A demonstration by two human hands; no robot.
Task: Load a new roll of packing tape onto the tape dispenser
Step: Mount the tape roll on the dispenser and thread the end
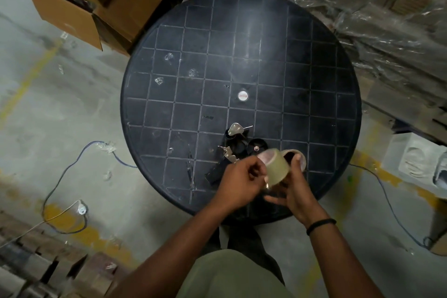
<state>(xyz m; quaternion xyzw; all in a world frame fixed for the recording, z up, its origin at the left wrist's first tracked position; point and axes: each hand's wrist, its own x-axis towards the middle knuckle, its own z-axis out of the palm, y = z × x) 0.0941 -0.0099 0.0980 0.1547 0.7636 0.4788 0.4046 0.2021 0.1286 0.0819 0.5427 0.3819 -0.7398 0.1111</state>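
A roll of clear packing tape (277,169) is held above the near edge of the round black table (242,55). My right hand (295,189) grips it, with fingers through its brown core. My left hand (239,182) pinches at the roll's left side, where the tape's outer surface is. The tape dispenser (238,147), black with metal parts, lies on the table just beyond my hands, and its handle reaches under my left hand. Its black hub faces up, with no roll on it.
Open cardboard boxes (79,5) stand at the far left, and plastic-wrapped stacks (362,7) crowd the back and right. A blue cable (72,167) loops over the floor at left. A small round cap (243,95) lies at the table's centre.
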